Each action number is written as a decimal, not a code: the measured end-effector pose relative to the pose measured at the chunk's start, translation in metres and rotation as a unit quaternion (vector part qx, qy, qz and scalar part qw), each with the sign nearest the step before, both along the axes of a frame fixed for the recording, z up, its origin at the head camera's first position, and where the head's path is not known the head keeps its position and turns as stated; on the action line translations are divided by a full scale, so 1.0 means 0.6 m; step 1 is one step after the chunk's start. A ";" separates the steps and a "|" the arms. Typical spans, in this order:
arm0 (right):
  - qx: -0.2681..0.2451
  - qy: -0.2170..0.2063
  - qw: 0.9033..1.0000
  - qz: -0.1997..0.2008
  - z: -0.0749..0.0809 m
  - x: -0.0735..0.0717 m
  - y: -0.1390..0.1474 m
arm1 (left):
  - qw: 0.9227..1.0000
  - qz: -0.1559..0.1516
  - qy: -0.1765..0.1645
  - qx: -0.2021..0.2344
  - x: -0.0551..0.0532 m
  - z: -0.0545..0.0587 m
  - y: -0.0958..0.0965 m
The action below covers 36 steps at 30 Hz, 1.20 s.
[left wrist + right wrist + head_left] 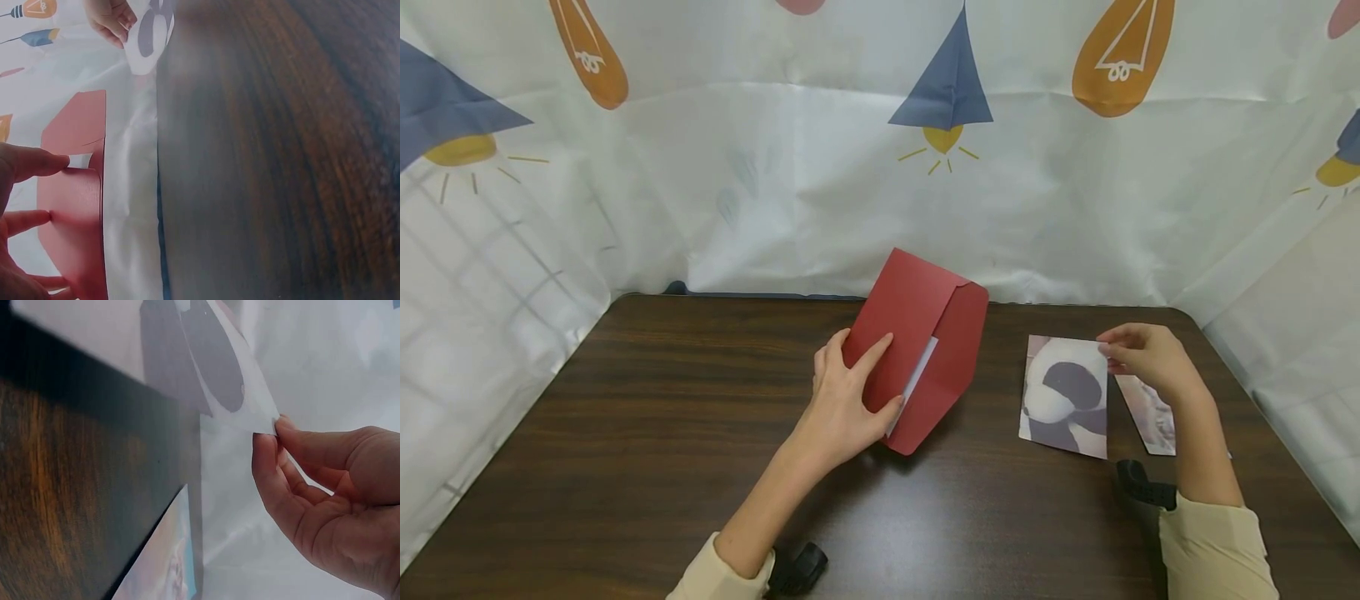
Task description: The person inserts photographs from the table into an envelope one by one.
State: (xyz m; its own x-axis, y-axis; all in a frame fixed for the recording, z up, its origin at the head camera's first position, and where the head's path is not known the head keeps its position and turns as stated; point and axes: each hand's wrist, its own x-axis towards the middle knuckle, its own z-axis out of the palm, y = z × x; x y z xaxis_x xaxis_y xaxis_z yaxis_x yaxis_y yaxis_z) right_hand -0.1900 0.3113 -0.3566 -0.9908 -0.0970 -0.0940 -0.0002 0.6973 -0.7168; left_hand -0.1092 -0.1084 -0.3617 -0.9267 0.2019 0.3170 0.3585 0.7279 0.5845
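My left hand [842,400] holds a red envelope [917,308], thumb near its opening and the other fingers spread over its front. The envelope's flap [951,367] stands open to the right, and a strip of white paper [921,371] shows inside. At the right, my right hand [1150,358] pinches the upper right corner of a picture card [1063,396] printed with a dark and white rounded shape. In the right wrist view the thumb and fingertips meet on that card's corner [265,422]. Another picture card [1150,417] lies under the right hand, partly hidden by the forearm.
A dark wood-grain table [647,433] spreads beneath both hands. Behind it hangs a white curtain [737,192] printed with lamps and bulbs. Black wrist devices sit at the left wrist [801,571] and at the right wrist [1142,483].
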 end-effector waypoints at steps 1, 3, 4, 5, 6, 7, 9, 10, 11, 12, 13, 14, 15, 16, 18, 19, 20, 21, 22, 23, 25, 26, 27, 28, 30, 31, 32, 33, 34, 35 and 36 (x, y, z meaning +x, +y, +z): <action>-0.003 0.000 1.000 0.000 0.000 0.000 0.000 | 1.000 -0.001 0.000 0.000 0.000 0.000 0.000; -0.010 0.000 1.000 0.001 0.001 0.000 -0.001 | 1.000 -0.002 0.000 0.001 -0.001 0.000 -0.001; -0.014 -0.001 1.000 0.001 0.002 0.000 -0.001 | 1.000 -0.002 -0.001 0.001 -0.001 0.000 -0.002; -0.019 -0.002 1.000 0.001 0.002 0.000 -0.001 | 1.000 -0.002 -0.003 0.000 -0.001 0.000 -0.002; -0.024 -0.003 1.000 0.001 0.002 -0.001 -0.001 | 1.000 -0.002 -0.004 -0.001 -0.001 0.000 -0.003; -0.029 -0.005 1.000 0.002 0.002 -0.001 -0.002 | 1.000 -0.002 -0.005 -0.003 -0.001 0.000 -0.004; -0.035 -0.006 0.999 0.004 0.003 -0.001 -0.002 | 1.000 -0.004 -0.004 -0.008 -0.001 0.000 -0.005; -0.040 -0.007 0.999 0.005 0.003 -0.001 -0.003 | 1.000 -0.005 -0.004 -0.010 -0.001 0.000 -0.006; -0.042 -0.007 0.999 0.007 0.004 -0.001 -0.003 | 1.000 -0.006 -0.005 -0.011 -0.001 0.000 -0.007; -0.043 -0.008 0.999 0.008 0.005 -0.002 -0.003 | 1.000 -0.007 -0.006 -0.012 -0.001 0.000 -0.008; -0.046 -0.009 0.999 0.008 0.005 -0.002 -0.004 | 1.000 -0.008 -0.006 -0.012 -0.001 0.001 -0.008; -0.049 -0.010 0.999 0.008 0.006 -0.002 -0.004 | 1.000 -0.009 -0.006 -0.012 -0.002 0.000 -0.009; -0.052 -0.012 0.999 0.008 0.007 -0.002 -0.005 | 1.000 -0.010 -0.007 -0.012 -0.002 0.000 -0.009; -0.056 -0.014 0.998 0.008 0.007 -0.002 -0.005 | 1.000 -0.011 -0.009 -0.010 -0.002 0.000 -0.010; -0.063 -0.017 0.998 0.008 0.009 -0.001 -0.006 | 1.000 -0.013 -0.011 -0.009 -0.002 0.001 -0.011; -0.067 -0.019 0.998 0.007 0.009 -0.001 -0.007 | 1.000 -0.014 -0.011 -0.009 -0.002 0.001 -0.011; -0.071 -0.020 0.997 0.007 0.010 -0.001 -0.007 | 1.000 -0.014 -0.012 -0.009 -0.002 0.001 -0.011; -0.074 -0.020 0.997 0.007 0.010 -0.001 -0.008 | 1.000 -0.015 -0.013 -0.009 -0.002 0.002 -0.012; -0.079 -0.021 0.997 0.007 0.011 -0.001 -0.009 | 1.000 -0.015 -0.011 -0.010 -0.002 0.002 -0.012; -0.082 -0.022 0.996 0.007 0.011 -0.001 -0.009 | 1.000 -0.015 -0.013 -0.011 -0.002 0.002 -0.012; -0.088 -0.022 0.996 0.008 0.012 -0.001 -0.011 | 1.000 -0.015 -0.013 -0.013 -0.002 0.002 -0.013; -0.091 -0.022 0.996 0.008 0.013 -0.001 -0.012 | 1.000 -0.014 -0.014 -0.014 -0.003 0.002 -0.013; -0.093 -0.022 0.995 0.009 0.014 -0.001 -0.012 | 1.000 -0.014 -0.015 -0.015 -0.003 0.002 -0.014; -0.094 -0.022 0.995 0.010 0.014 0.000 -0.013 | 1.000 -0.014 -0.016 -0.017 -0.003 0.002 -0.014; -0.095 -0.022 0.995 0.012 0.016 0.000 -0.014 | 1.000 -0.015 -0.017 -0.018 -0.003 0.003 -0.015; -0.095 -0.023 0.995 0.013 0.017 0.001 -0.014 | 1.000 -0.016 -0.017 -0.018 -0.002 0.003 -0.016; -0.095 -0.024 0.995 0.014 0.018 0.001 -0.015 | 1.000 -0.017 -0.017 -0.018 -0.002 0.003 -0.016; -0.094 -0.024 0.995 0.015 0.019 0.001 -0.015 | 1.000 -0.018 -0.019 -0.019 -0.003 0.004 -0.016; -0.093 -0.024 0.995 0.015 0.019 0.001 -0.016 | 0.999 -0.019 -0.019 -0.018 -0.003 0.004 -0.017; -0.093 -0.024 0.995 0.016 0.020 0.002 -0.017 | 0.999 -0.020 -0.019 -0.018 -0.003 0.004 -0.017; -0.092 -0.023 0.995 0.017 0.021 0.002 -0.018 | 0.999 -0.021 -0.018 -0.019 -0.004 0.004 -0.017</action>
State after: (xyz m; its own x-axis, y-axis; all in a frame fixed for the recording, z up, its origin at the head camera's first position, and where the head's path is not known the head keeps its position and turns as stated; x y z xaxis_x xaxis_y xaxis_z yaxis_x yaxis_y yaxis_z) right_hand -0.1885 0.3005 -0.3438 -0.9817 -0.1503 -0.1169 0.0143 0.5539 -0.8325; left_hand -0.1115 -0.1188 -0.3594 -0.9280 0.2518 0.2746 0.3680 0.7341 0.5707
